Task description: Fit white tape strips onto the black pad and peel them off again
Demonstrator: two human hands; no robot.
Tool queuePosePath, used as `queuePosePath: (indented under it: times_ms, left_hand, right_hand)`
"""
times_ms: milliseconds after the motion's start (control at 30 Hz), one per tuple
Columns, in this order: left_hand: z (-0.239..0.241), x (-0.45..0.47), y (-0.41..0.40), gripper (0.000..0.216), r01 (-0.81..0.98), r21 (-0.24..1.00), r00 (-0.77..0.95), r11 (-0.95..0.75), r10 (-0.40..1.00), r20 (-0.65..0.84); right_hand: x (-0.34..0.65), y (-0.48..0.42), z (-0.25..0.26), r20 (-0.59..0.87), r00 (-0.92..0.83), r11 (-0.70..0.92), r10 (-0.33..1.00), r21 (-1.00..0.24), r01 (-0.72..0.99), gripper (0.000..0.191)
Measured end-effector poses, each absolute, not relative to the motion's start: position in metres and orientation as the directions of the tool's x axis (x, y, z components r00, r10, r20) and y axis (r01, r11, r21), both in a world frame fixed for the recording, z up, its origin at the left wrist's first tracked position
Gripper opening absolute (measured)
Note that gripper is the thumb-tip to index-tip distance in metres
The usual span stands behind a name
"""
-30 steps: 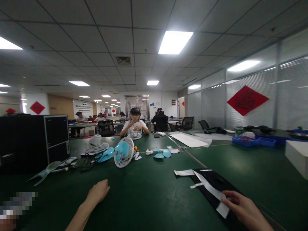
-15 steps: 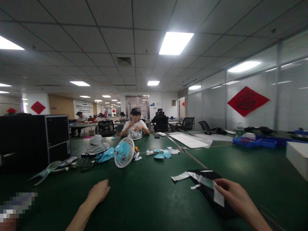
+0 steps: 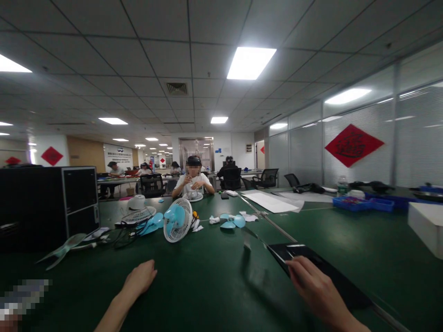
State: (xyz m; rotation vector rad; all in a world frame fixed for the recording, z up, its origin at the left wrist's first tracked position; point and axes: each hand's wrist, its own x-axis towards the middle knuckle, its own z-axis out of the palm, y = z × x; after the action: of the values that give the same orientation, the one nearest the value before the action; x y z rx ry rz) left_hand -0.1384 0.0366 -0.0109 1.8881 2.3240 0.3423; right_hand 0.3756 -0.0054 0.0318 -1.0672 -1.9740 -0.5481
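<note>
My right hand (image 3: 313,283) is closed, thumb and fingers pinching a thin, clear plastic strip (image 3: 254,236). The strip reaches away to the left above the table, its far end bent downward and faint from blur. Beneath that hand lies a flat black sheet or panel (image 3: 332,272), partly covered by the hand. My left hand (image 3: 140,279) rests on the green tabletop (image 3: 194,286) in a loose fist, with nothing visible in it. Its fingertips are turned down out of sight.
Beyond my hands lie a white fan with blue blades (image 3: 178,220), a loose blue fan blade (image 3: 231,220) and a clear blade (image 3: 64,249). A black computer case (image 3: 79,198) stands left. White sheets (image 3: 273,201) and a blue tray (image 3: 351,203) lie right. A person (image 3: 194,180) sits opposite.
My right hand has moved left, lifting the strip off the black sheet; more of the sheet now shows. My left hand has stayed in place.
</note>
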Motion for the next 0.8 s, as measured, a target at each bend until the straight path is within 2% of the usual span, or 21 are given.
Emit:
queuePosePath:
  times_ms: [100, 233, 433, 533, 567, 667, 800]
  left_hand:
    - [-0.008, -0.136, 0.035, 0.021, 0.947, 0.248, -0.217, 0.204, 0.976, 0.028]
    - [-0.003, -0.134, 0.032, 0.021, 0.941, 0.269, -0.21, 0.207, 0.978, -0.015]
    - [-0.01, -0.14, 0.036, 0.021, 0.944, 0.274, -0.196, 0.185, 0.98, 0.013]
    - [-0.016, -0.145, 0.041, 0.02, 0.945, 0.277, -0.187, 0.175, 0.982, 0.017]
    - [-0.017, -0.146, 0.042, 0.02, 0.945, 0.278, -0.182, 0.17, 0.983, 0.015]
    - [-0.019, -0.147, 0.043, 0.022, 0.946, 0.279, -0.179, 0.165, 0.984, 0.024]
    - [-0.02, -0.149, 0.044, 0.022, 0.947, 0.273, -0.184, 0.169, 0.982, 0.032]
  right_hand:
    - [0.382, -0.012, 0.014, 0.804, -0.388, 0.563, 0.452, 0.08, 0.823, 0.018]
    - [0.386, -0.024, 0.003, 0.711, -0.457, 0.583, 0.534, 0.081, 0.808, 0.016]
    - [0.37, -0.033, 0.005, 0.546, -0.444, 0.563, 0.71, -0.063, 0.824, 0.024]
    - [0.366, -0.034, 0.014, 0.449, -0.403, 0.527, 0.797, -0.193, 0.828, 0.015]
    - [0.368, -0.033, 0.018, 0.424, -0.38, 0.505, 0.822, -0.234, 0.831, 0.014]
    - [0.387, -0.015, 0.034, 0.414, -0.245, 0.383, 0.877, -0.293, 0.876, 0.026]
    - [0.435, 0.033, 0.044, 0.427, 0.045, 0.046, 0.903, -0.2, 0.979, 0.028]
